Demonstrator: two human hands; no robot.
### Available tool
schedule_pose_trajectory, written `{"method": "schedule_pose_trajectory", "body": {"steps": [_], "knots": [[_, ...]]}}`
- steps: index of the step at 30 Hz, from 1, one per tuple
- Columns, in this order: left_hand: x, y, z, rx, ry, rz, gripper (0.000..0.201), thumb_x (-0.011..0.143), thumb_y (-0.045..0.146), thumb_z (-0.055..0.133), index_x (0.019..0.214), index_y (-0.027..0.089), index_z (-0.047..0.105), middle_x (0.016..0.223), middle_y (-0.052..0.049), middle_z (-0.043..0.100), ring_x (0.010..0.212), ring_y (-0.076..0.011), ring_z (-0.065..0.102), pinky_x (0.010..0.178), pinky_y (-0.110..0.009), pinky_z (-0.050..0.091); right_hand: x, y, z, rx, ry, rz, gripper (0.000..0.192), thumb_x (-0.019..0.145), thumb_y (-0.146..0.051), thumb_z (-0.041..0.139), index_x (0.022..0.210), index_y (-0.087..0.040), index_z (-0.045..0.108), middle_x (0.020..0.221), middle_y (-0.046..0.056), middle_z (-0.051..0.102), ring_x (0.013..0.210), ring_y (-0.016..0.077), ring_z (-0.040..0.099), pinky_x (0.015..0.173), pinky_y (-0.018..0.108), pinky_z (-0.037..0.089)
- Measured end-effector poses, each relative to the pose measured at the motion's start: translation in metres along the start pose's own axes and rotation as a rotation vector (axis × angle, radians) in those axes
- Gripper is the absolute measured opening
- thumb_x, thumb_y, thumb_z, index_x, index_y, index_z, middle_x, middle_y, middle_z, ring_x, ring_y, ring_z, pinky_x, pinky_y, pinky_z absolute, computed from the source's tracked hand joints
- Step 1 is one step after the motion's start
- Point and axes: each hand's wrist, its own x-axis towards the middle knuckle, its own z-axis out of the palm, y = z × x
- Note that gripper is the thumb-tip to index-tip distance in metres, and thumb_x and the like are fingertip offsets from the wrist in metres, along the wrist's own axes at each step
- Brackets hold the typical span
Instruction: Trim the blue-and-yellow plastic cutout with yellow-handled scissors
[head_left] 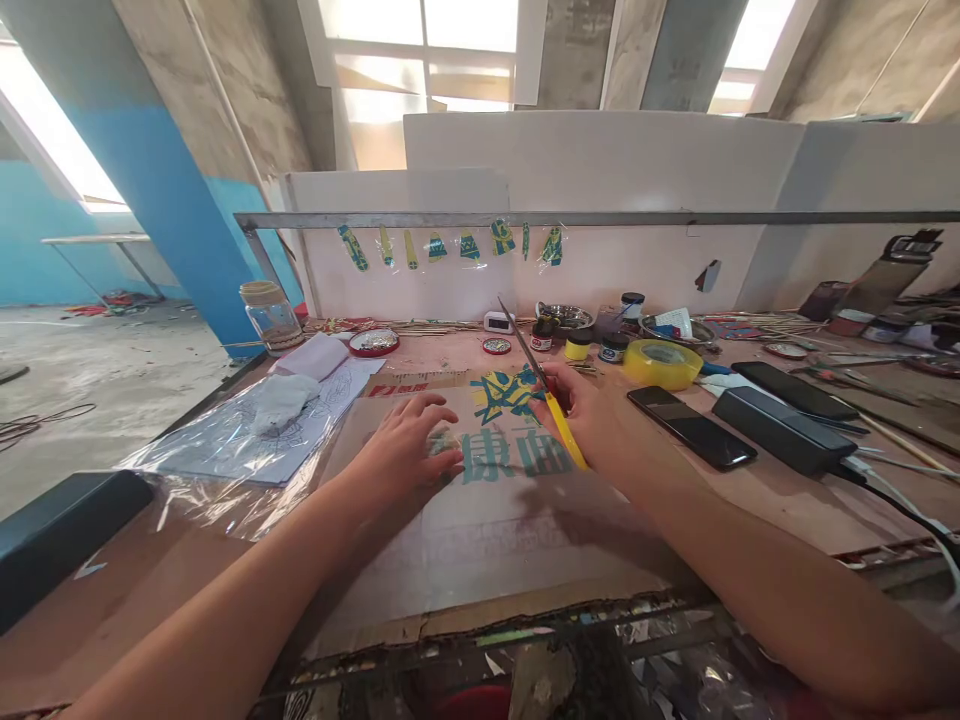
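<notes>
My right hand is closed around yellow-handled scissors, their long metal blades pointing up and away to the left. Its fingertips are beside a blue-and-yellow patterned piece, and I cannot tell whether they touch it. Under both hands lies a cardboard sheet with green and red printing, covered by clear plastic. Over the left part of this sheet, my left hand has bent fingers set apart from the thumb, with nothing plainly held.
Drawn papers under clear film lie left, near a glass jar. Paint jars, a tape roll, a phone and a black power adapter stand right. Small patterned cutouts hang from a metal bar.
</notes>
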Motion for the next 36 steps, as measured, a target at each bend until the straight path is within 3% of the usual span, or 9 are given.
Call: {"method": "schedule_pose_trajectory", "body": {"steps": [3, 5, 11, 16, 19, 21, 26, 32, 36], "knots": [[0.003, -0.002, -0.005, -0.032, 0.058, 0.067, 0.026, 0.097, 0.043, 0.052, 0.106, 0.024, 0.067, 0.122, -0.008, 0.063, 0.119, -0.0266, 0.057, 0.105, -0.045, 0.043, -0.002, -0.006, -0.003, -0.087, -0.001, -0.003, 0.032, 0.078, -0.026, 0.063, 0.109, -0.018, 0.064, 0.094, 0.006, 0.07, 0.081, 0.0191, 0.064, 0.071, 0.03, 0.053], [0.004, -0.003, -0.008, -0.041, 0.059, 0.085, 0.03, 0.099, 0.037, 0.044, 0.097, 0.022, 0.07, 0.11, -0.007, 0.067, 0.11, -0.025, 0.061, 0.101, -0.043, 0.044, -0.003, -0.011, -0.004, -0.15, -0.001, -0.004, 0.035, 0.077, -0.027, 0.064, 0.111, -0.017, 0.065, 0.094, 0.007, 0.07, 0.081, 0.0197, 0.064, 0.07, 0.031, 0.052], [0.003, -0.006, -0.005, -0.04, -0.102, 0.01, 0.028, 0.092, 0.039, 0.052, 0.086, 0.023, 0.074, 0.099, -0.007, 0.07, 0.098, -0.0265, 0.064, 0.094, -0.043, 0.047, -0.002, -0.014, -0.002, -0.128, -0.022, 0.006, 0.034, 0.078, -0.028, 0.065, 0.11, -0.018, 0.064, 0.095, 0.007, 0.07, 0.083, 0.0208, 0.065, 0.072, 0.033, 0.054], [0.003, 0.004, -0.01, -0.105, 0.093, -0.135, 0.019, 0.086, 0.036, 0.058, 0.096, 0.021, 0.064, 0.099, -0.008, 0.07, 0.094, -0.027, 0.064, 0.088, -0.043, 0.049, 0.001, -0.016, -0.002, 0.033, -0.028, 0.085, 0.024, 0.074, -0.026, 0.071, 0.096, -0.023, 0.062, 0.082, 0.003, 0.069, 0.075, 0.0198, 0.064, 0.067, 0.032, 0.055], [0.004, 0.015, -0.019, -0.38, 0.22, -0.175, 0.038, 0.097, 0.05, 0.042, 0.106, 0.02, 0.064, 0.099, -0.008, 0.072, 0.091, -0.024, 0.065, 0.085, -0.04, 0.05, -0.001, -0.024, -0.004, 0.017, -0.06, 0.089, 0.021, 0.073, -0.023, 0.075, 0.091, -0.024, 0.063, 0.083, 0.004, 0.068, 0.075, 0.0203, 0.064, 0.064, 0.031, 0.054], [0.005, 0.022, -0.023, -0.608, 0.225, -0.171, 0.053, 0.098, 0.06, 0.036, 0.109, 0.018, 0.066, 0.094, -0.008, 0.072, 0.088, -0.0224, 0.066, 0.081, -0.037, 0.051, -0.003, -0.025, 0.0, 0.049, -0.072, 0.075, 0.021, 0.074, -0.025, 0.075, 0.091, -0.024, 0.063, 0.083, 0.004, 0.068, 0.077, 0.0208, 0.064, 0.065, 0.032, 0.055], [0.004, 0.039, -0.022, -0.899, 0.057, -0.247, 0.044, 0.078, 0.061, 0.07, 0.088, 0.017, 0.07, 0.081, -0.004, 0.07, 0.072, -0.0174, 0.061, 0.066, -0.028, 0.047, -0.013, -0.013, 0.021, 0.206, -0.117, 0.106, 0.027, 0.076, -0.036, 0.073, 0.092, -0.022, 0.056, 0.085, 0.001, 0.062, 0.072, 0.0157, 0.06, 0.062, 0.028, 0.052], [0.005, 0.035, -0.028, -0.928, 0.216, -0.325, 0.039, 0.077, 0.056, 0.074, 0.075, 0.018, 0.065, 0.069, 0.001, 0.062, 0.062, -0.0122, 0.056, 0.057, -0.024, 0.044, -0.018, -0.017, 0.024, 0.262, -0.088, 0.149, 0.034, 0.082, -0.047, 0.07, 0.103, -0.024, 0.057, 0.082, -0.001, 0.056, 0.068, 0.0129, 0.055, 0.058, 0.026, 0.047], [0.004, 0.033, -0.032, -0.945, 0.158, -0.28, 0.04, 0.076, 0.057, 0.076, 0.084, 0.018, 0.068, 0.079, -0.002, 0.069, 0.069, -0.0152, 0.063, 0.065, -0.027, 0.051, -0.016, -0.023, 0.017, 0.264, -0.07, 0.186, 0.035, 0.088, -0.054, 0.061, 0.103, -0.023, 0.054, 0.08, -0.001, 0.059, 0.059, 0.0111, 0.052, 0.053, 0.026, 0.046]]}}
